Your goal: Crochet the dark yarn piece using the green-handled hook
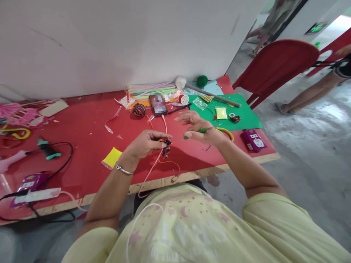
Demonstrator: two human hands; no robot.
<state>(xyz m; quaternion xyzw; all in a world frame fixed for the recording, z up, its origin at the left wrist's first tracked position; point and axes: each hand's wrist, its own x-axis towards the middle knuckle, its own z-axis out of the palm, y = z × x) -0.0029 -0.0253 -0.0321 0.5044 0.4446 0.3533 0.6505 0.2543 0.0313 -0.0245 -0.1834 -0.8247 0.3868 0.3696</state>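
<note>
My left hand [146, 144] pinches a small piece of multicoloured crochet work [166, 149] in dark, red and yellow yarn. A thin orange strand [177, 164] hangs from it to the table. My right hand [201, 129], a short way to the right, is closed around a green-handled crochet hook [203, 130], its fingers partly spread. The hook's thin shaft points to the right, away from the piece. A ball of matching multicoloured yarn [139, 109] lies behind my left hand, near a phone [158, 104]. A pale cable [150, 173] runs from the phone past my left hand.
The red-covered table [90, 124] also bears a yellow packet [112, 157], a glue gun [12, 160], power sockets [253, 140] and a green sheet [244, 109] with small craft parts. A wall [117, 40] stands behind. To the right are a red chair [279, 69] and another person's leg [312, 89].
</note>
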